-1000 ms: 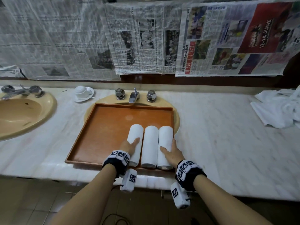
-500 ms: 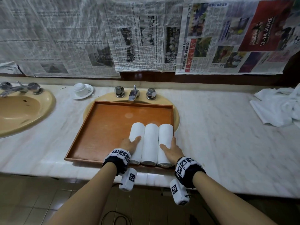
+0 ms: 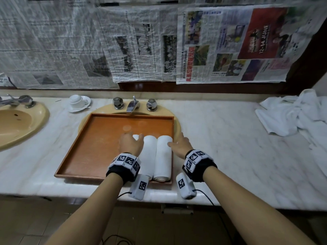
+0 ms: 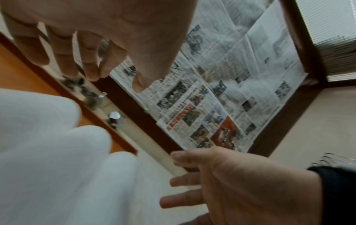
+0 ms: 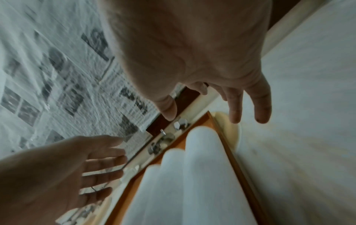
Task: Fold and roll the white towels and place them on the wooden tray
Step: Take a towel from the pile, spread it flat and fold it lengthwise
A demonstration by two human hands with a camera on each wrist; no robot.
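Left hand [image 3: 130, 144] hiding leftmost rolled towel [image 3: 135, 137], wrist views blurred

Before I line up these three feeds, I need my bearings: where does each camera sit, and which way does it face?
Head: worn on the head, looking forward and down at the wooden tray holding rolled towels; both forearms, left hand and right hand show.
Left wrist: looks along the left hand towards the newspaper wall; the right hand shows.
Right wrist: looks along the right hand; the left hand shows.
All share the towels and tray.
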